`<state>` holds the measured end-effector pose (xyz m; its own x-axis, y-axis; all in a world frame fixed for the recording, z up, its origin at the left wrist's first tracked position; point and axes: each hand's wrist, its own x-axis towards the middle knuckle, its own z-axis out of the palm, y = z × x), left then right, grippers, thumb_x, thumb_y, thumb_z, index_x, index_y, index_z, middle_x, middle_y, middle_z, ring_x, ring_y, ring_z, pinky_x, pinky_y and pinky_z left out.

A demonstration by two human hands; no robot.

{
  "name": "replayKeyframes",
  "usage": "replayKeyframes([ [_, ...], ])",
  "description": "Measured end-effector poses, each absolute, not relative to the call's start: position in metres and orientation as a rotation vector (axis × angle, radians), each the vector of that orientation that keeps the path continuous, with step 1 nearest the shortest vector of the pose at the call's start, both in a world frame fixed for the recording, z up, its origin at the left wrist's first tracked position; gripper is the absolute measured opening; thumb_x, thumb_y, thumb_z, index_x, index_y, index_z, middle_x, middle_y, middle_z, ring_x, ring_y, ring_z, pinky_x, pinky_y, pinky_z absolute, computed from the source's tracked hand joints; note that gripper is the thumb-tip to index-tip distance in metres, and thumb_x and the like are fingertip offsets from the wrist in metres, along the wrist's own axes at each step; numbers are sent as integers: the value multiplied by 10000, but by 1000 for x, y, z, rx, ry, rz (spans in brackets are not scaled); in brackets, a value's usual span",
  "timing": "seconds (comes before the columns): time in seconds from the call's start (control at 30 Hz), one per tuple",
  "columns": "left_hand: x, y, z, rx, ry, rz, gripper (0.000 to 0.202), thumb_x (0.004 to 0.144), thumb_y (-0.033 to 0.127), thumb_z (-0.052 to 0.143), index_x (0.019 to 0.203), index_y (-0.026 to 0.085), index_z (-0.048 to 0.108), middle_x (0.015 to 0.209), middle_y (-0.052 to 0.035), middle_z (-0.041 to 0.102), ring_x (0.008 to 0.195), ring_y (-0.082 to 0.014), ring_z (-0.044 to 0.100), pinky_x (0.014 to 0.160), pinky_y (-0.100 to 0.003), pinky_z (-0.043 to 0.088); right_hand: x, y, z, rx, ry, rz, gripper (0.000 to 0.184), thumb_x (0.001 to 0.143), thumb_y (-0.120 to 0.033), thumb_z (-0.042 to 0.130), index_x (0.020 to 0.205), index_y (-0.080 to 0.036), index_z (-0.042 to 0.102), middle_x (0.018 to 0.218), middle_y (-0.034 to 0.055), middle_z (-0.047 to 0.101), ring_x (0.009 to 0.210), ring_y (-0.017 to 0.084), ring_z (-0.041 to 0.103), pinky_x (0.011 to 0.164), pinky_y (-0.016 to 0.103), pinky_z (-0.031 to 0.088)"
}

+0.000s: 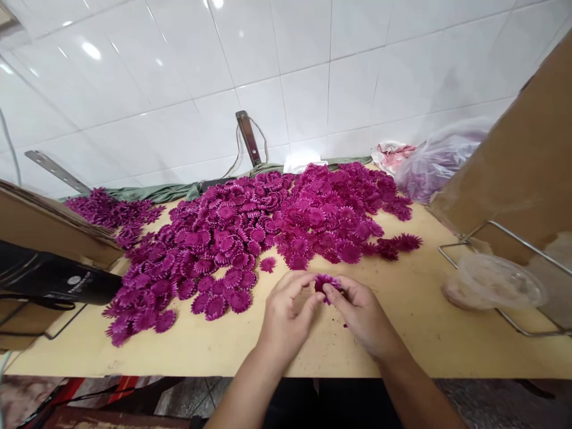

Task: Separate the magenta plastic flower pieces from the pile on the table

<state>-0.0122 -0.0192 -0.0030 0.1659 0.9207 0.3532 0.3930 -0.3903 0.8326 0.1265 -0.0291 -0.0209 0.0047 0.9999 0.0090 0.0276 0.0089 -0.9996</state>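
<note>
A small magenta fabric flower piece (326, 283) is pinched between both my hands just above the pale wooden table (415, 298). My left hand (288, 313) has its fingertips closed on the piece's left side. My right hand (360, 313) grips it from the right with thumb and forefinger. Behind my hands lie two big heaps of the same magenta petals: a flatter pile (201, 250) on the left and a ruffled pile (335, 208) on the right.
A black tool (53, 277) rests on a cardboard box (44, 226) at the left. Right side: a large cardboard box (522, 161), a wire stand (496, 262) with a clear lid (496, 283), and a plastic bag (438, 158). White tiled wall behind.
</note>
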Motion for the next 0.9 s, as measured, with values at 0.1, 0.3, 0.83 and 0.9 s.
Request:
replayKeyframes([
  [0.1, -3, -23, -7, 1760, 1196, 1177, 159, 728, 198, 631, 880, 183, 676, 910, -77, 676, 874, -192, 615, 801, -327, 490, 124, -31, -22, -1196, -1208, 1194, 295, 794, -423, 508, 676, -166, 592, 601, -2, 542, 595, 138, 514, 559, 253, 419],
  [0.3, 5, -14, -14, 1277, 1164, 1191, 84, 705, 218, 614, 660, 157, 650, 619, -11, 621, 608, -132, 562, 607, -253, 458, 121, -37, -30, -1204, -1265, 1062, 294, 824, -395, 484, 636, -175, 541, 612, -9, 474, 594, 131, 458, 556, 251, 380],
  [0.83, -32, 47, -1, 1357, 1688, 1502, 382, 630, 35, 568, 992, 155, 566, 1156, -116, 534, 1114, -209, 495, 873, -318, 430, 135, -43, -35, -1200, -1145, 1151, 222, 773, -358, 565, 645, -177, 540, 618, -15, 489, 580, 116, 460, 533, 234, 384],
  [0.9, -26, 34, -3, 1550, 1671, 1459, 305, 684, 56, 529, 967, 154, 593, 1076, -108, 576, 1048, -209, 531, 865, -337, 436, 136, -40, -36, -1196, -1064, 1157, 285, 754, -395, 591, 589, -182, 496, 554, -39, 443, 533, 99, 416, 499, 223, 355],
])
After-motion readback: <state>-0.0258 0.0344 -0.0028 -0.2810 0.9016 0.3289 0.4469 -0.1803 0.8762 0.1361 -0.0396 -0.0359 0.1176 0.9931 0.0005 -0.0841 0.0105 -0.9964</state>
